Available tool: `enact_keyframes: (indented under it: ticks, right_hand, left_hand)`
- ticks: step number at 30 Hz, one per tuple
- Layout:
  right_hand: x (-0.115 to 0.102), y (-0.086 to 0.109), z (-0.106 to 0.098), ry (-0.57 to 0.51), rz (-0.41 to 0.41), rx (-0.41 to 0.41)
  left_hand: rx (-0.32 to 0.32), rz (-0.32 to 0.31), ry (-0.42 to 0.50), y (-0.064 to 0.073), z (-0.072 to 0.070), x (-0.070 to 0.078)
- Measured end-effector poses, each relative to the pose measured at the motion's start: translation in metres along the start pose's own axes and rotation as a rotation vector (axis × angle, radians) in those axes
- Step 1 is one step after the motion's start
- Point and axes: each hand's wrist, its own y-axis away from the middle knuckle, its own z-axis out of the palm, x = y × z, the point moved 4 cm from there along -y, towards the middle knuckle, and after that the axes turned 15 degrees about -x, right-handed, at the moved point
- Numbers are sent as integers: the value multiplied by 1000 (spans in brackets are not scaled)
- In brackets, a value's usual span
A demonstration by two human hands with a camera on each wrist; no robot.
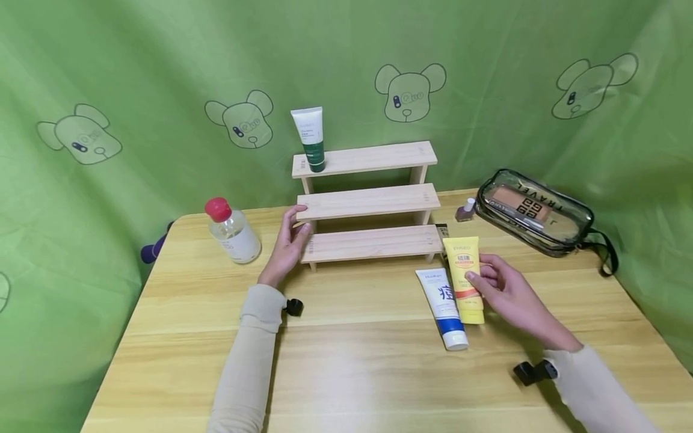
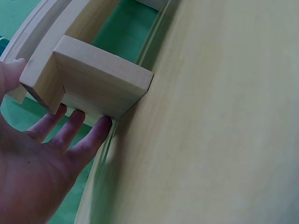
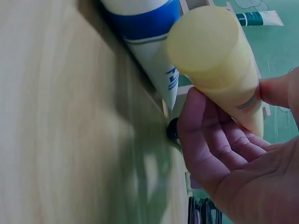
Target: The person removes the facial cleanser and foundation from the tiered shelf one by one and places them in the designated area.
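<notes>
A yellow squeeze tube [image 1: 462, 264] with an orange-red stripe is pinched between the thumb and fingers of my right hand [image 1: 506, 294]. Its cap [image 3: 205, 42] faces the right wrist camera. Beside it on the table lies a white and blue squeeze tube [image 1: 441, 307], partly overlapped by the yellow one. My left hand [image 1: 287, 249] holds the left end of a three-step wooden stand [image 1: 373, 243], thumb and fingertips against the wood. On the stand's top step, at the left, a white and green tube [image 1: 311, 138] stands upright on its cap.
Left of the stand is a clear bottle [image 1: 238, 240] with a red cap. To the right are a small nail polish bottle [image 1: 465, 210] and a clear travel pouch [image 1: 533, 210] with cosmetics inside. A dark item [image 1: 442, 230] shows partly behind the yellow tube. A green curtain [image 1: 346, 60] hangs behind the table.
</notes>
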Motion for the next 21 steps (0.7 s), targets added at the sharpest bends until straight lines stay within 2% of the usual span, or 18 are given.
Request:
enact_keyframes:
  ticks: [12,21]
  right_hand:
    - [19,13,4,51,96,-58]
    - [20,16,3,133,126,-48]
  left_hand:
    - [1,5,-7,1,0,-1]
    - [1,0,-14,1,1,-1]
